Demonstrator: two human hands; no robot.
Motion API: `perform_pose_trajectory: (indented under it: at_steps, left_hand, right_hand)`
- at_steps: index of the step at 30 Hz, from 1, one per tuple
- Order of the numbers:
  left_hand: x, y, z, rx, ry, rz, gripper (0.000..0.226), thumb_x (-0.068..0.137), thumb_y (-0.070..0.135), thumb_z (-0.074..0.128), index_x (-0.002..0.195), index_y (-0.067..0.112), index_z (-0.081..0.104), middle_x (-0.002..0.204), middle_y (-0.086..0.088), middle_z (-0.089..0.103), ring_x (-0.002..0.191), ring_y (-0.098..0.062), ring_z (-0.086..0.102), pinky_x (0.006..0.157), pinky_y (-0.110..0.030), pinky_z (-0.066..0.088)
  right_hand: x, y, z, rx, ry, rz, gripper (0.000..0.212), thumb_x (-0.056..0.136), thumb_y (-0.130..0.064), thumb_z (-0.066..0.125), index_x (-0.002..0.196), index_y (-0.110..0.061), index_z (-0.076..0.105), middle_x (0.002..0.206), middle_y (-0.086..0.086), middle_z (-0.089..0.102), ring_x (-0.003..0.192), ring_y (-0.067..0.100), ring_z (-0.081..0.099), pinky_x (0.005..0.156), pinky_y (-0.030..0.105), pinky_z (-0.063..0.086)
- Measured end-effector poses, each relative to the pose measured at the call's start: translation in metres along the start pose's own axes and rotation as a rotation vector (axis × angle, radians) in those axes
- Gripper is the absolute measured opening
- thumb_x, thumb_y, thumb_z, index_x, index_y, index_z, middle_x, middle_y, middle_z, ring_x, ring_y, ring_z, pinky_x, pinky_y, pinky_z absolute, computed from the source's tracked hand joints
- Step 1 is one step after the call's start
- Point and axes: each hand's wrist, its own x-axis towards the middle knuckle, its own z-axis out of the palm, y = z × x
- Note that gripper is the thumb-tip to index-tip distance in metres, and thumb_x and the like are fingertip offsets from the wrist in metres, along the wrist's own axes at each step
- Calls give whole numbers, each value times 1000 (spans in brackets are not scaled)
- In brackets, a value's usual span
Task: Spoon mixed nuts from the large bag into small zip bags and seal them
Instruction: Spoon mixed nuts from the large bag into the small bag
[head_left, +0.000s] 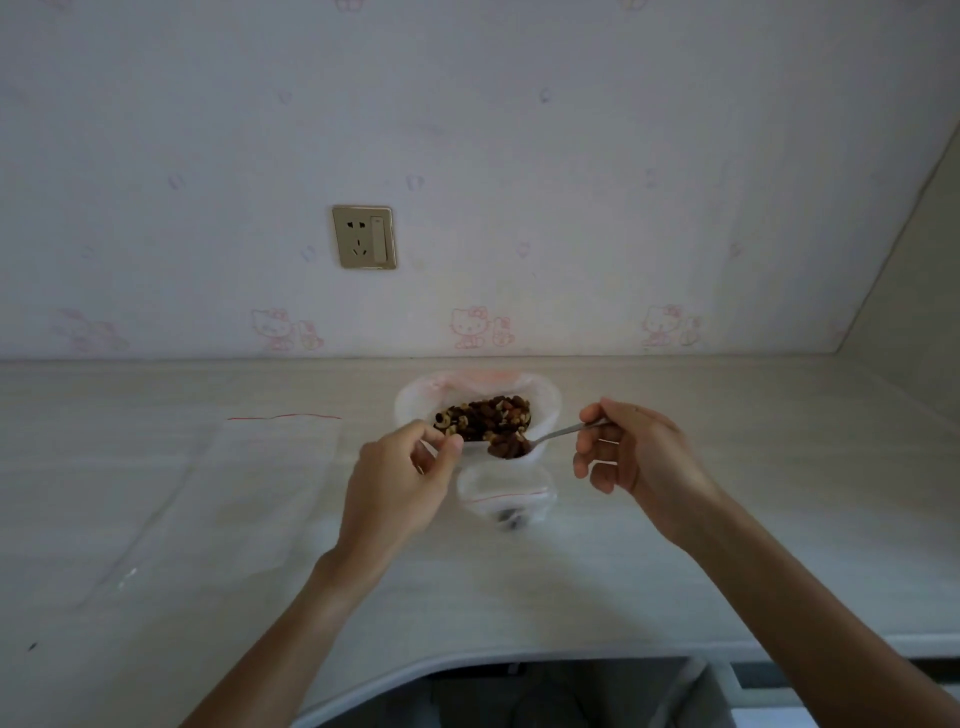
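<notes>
Here, from the head camera, two bare hands work over a pale, faintly grained counter (727, 545) with a smooth, curved front edge. The left hand (402, 470) has its fingers curled, thumb and forefinger pinching the thin, cloudy plastic rim of the large bag (415, 402), whose mouth is rolled open into a rounded bowl shape. Just beyond those fingertips lie the nuts (483, 415), a lumpy heap of dark brown and tan pieces.

The right hand (631, 449) clasps the slim metal handle of one spoon (550, 436) between thumb and fingers; the other fingers curl loosely beneath. The spoon's bowl, piled with nuts, sits left of those fingers, near the left thumb, over the large bag's near rim.

Below the spoon, between the two hands, one small bag (506, 493) of soft clear plastic with a red zip line stands open; something dark is inside, too blurred to identify. Well left of the left fingers, more flat clear bags (234, 467) lie on the counter; their count is unclear, though one red zip line shows.
</notes>
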Motion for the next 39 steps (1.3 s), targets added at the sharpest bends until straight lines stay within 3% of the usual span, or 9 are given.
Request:
perform_pose_trajectory:
  at_steps: [3, 6, 11, 15, 19, 23, 27, 30, 39]
  left_hand:
    - [-9, 2, 7, 34, -212, -129, 33, 95, 63, 59, 85, 33, 72, 69, 15, 68, 65, -3, 65, 60, -25, 46]
    - [-10, 7, 12, 33, -308, -177, 24, 94, 58, 65, 83, 38, 74, 74, 15, 72, 70, -2, 68, 63, -24, 50]
    - [-15, 14, 8, 30, -226, -69, 17, 94, 34, 71, 79, 43, 70, 68, 20, 70, 68, 0, 66, 64, -27, 56]
    - [-24, 15, 1, -9, -141, 72, 9, 98, 30, 68, 90, 32, 72, 70, 20, 66, 62, -4, 63, 53, -17, 45]
    - [-29, 14, -4, 11, -105, 149, 9, 99, 24, 67, 91, 28, 71, 66, 17, 64, 56, -9, 60, 51, -16, 40]
    - [-28, 15, -5, 21, -94, 137, 17, 97, 17, 69, 85, 28, 70, 59, 11, 62, 55, -11, 61, 54, -13, 43]
    - [-20, 16, -4, 1, -95, 34, 16, 96, 17, 70, 82, 26, 72, 54, 11, 64, 54, -8, 63, 59, -10, 45]
    - [-13, 15, -3, -32, -109, -17, 13, 97, 20, 70, 85, 26, 73, 55, 6, 67, 54, -8, 64, 59, -9, 44]
    - [4, 8, 9, -78, -190, -154, 23, 97, 34, 69, 78, 23, 76, 49, 18, 58, 50, 1, 55, 51, -11, 39]
  right_hand:
    - [-11, 7, -1, -64, 9, 9, 33, 110, -23, 42, 95, -3, 64, 72, 19, 63, 57, 32, 62, 43, 31, 39]
    - [-20, 7, 1, -181, -20, -10, 36, 111, -25, 42, 95, -2, 64, 72, 18, 66, 59, 32, 63, 45, 31, 39]
    - [-33, -1, 4, -514, -186, -162, 37, 111, -24, 39, 96, -5, 67, 77, 12, 72, 66, 28, 67, 47, 30, 44]
    - [-41, -7, 1, -852, -282, -333, 32, 110, -29, 40, 95, -24, 67, 80, -1, 71, 73, 13, 68, 61, 19, 49]
    - [-43, -7, -1, -961, -311, -369, 31, 111, -28, 39, 94, -31, 65, 78, -9, 68, 77, 14, 68, 71, 26, 54]
    - [-38, -7, 2, -841, -275, -369, 32, 111, -25, 40, 93, -25, 67, 77, -5, 70, 66, 10, 63, 61, 15, 45]
    - [-34, -7, 7, -636, -214, -371, 35, 111, -25, 40, 90, -28, 69, 78, 7, 70, 67, 34, 61, 55, 37, 44]
    - [-29, -5, 11, -452, -155, -367, 36, 111, -20, 40, 90, -11, 67, 73, 11, 68, 63, 29, 63, 49, 34, 45]
    - [-7, 8, 16, 95, 82, 10, 32, 107, -18, 43, 80, -6, 56, 59, 11, 49, 49, 28, 53, 44, 31, 37]
